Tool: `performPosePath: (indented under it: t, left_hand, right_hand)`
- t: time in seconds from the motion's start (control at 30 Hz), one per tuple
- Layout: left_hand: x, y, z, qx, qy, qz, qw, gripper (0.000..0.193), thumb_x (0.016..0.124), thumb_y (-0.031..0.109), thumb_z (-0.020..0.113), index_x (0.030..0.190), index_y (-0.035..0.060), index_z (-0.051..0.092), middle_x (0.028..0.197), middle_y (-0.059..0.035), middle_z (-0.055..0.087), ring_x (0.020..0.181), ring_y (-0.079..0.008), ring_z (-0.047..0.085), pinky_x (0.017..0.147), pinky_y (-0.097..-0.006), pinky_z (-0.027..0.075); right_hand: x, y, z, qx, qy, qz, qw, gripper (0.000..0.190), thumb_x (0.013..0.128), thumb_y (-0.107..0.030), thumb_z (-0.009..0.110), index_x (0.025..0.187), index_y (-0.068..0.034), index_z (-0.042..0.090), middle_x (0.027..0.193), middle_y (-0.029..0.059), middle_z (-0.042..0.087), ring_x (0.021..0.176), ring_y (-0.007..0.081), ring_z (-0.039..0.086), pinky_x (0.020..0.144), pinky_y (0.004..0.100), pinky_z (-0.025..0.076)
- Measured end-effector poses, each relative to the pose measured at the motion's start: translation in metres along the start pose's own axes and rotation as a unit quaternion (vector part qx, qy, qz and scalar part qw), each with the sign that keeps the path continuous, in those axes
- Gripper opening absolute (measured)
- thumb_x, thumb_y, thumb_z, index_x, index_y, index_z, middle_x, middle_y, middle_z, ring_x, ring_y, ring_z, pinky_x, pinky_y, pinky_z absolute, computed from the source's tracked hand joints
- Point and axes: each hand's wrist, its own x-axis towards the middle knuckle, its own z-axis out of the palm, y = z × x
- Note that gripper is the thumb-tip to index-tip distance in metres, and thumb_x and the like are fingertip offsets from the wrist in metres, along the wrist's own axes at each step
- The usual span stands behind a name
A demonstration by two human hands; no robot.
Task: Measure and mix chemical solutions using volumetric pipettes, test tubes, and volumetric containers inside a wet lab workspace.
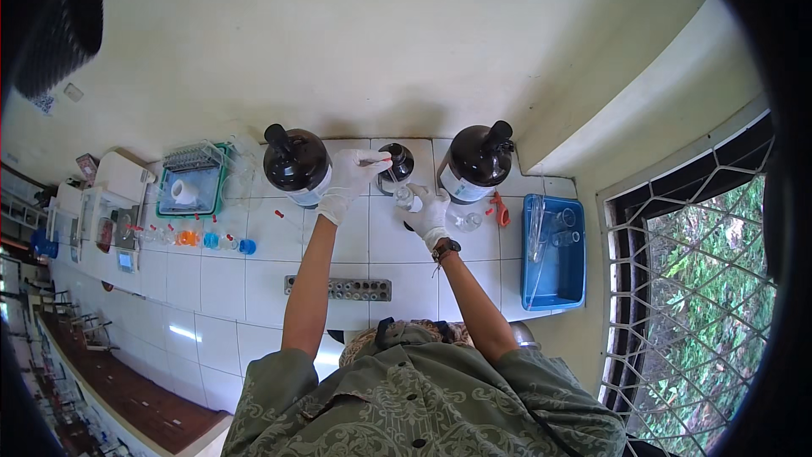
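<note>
My left hand [355, 171], in a white glove, pinches a dropper with a red bulb [385, 159]. The dropper's glass stem points down toward a small glass bottle [403, 195]; I cannot tell whether its tip is inside. My gloved right hand [429, 211] holds that bottle just above the white-tiled counter [406, 285]. Behind both hands stands a dark glass bottle [398, 162] by the wall. Part of a small black object [408, 226], perhaps a cap, shows beside my right hand. A small glass flask [469, 222] is to the right.
Large brown glass bottles [295, 162] [474, 155] flank my hands. Orange scissors [501, 211] lie near a blue tray [554, 295] of glassware. A tube rack [361, 289] sits close to my body. Leftward are small coloured containers [211, 240] and a green-rimmed basket [190, 211].
</note>
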Motion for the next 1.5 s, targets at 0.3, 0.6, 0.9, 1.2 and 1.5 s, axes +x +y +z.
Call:
performPosePath:
  t: [0.3, 0.6, 0.9, 1.2, 1.5]
  left_hand:
    - [0.011, 0.003, -0.001, -0.028, 0.001, 0.013, 1.0, 0.027, 0.079, 0.015, 0.075, 0.101, -0.0004, 0.072, 0.094, -0.0099, 0.073, 0.084, -0.0113, 0.066, 0.08, -0.024, 0.052]
    - [0.021, 0.012, 0.0, -0.098, 0.029, -0.003, 0.995, 0.026, 0.082, 0.011, 0.072, 0.105, -0.0015, 0.068, 0.095, -0.0044, 0.07, 0.087, -0.0073, 0.063, 0.08, -0.0226, 0.05]
    - [0.041, 0.047, -0.02, -0.091, 0.138, 0.103, 0.981, 0.027, 0.082, 0.012, 0.073, 0.107, 0.0009, 0.069, 0.093, -0.0037, 0.07, 0.081, -0.0068, 0.062, 0.074, -0.0213, 0.049]
    - [0.065, 0.058, -0.035, -0.066, 0.16, 0.134, 0.976, 0.026, 0.082, 0.01, 0.073, 0.106, 0.0011, 0.07, 0.092, -0.0047, 0.07, 0.08, -0.0086, 0.063, 0.076, -0.0224, 0.051]
    - [0.083, 0.024, -0.013, 0.03, 0.116, 0.156, 0.98, 0.028, 0.082, 0.013, 0.074, 0.106, 0.0007, 0.069, 0.092, -0.0075, 0.072, 0.08, -0.0115, 0.066, 0.074, -0.024, 0.053]
  right_hand:
    - [0.01, -0.006, -0.004, 0.057, 0.03, -0.014, 0.998, 0.055, 0.062, -0.033, 0.08, 0.11, -0.012, 0.065, 0.1, 0.0071, 0.064, 0.096, 0.026, 0.059, 0.095, 0.0383, 0.036]
    - [0.018, -0.003, -0.001, 0.195, 0.035, 0.013, 0.98, 0.058, 0.063, -0.021, 0.081, 0.116, -0.007, 0.062, 0.108, 0.0169, 0.059, 0.099, 0.0336, 0.06, 0.086, 0.0393, 0.05]
    - [0.036, -0.008, -0.025, 0.186, 0.077, 0.049, 0.978, 0.046, 0.064, -0.021, 0.08, 0.103, -0.006, 0.059, 0.095, 0.015, 0.063, 0.09, 0.0316, 0.064, 0.078, 0.0387, 0.051]
    - [0.066, -0.013, -0.066, 0.118, 0.086, 0.02, 0.989, 0.043, 0.067, -0.018, 0.078, 0.104, -0.006, 0.059, 0.096, 0.0159, 0.063, 0.086, 0.034, 0.064, 0.076, 0.04, 0.052]
    - [0.098, -0.007, -0.067, 0.066, 0.091, -0.056, 0.992, 0.04, 0.069, -0.019, 0.078, 0.103, -0.007, 0.06, 0.097, 0.0151, 0.061, 0.088, 0.032, 0.064, 0.075, 0.0388, 0.053]
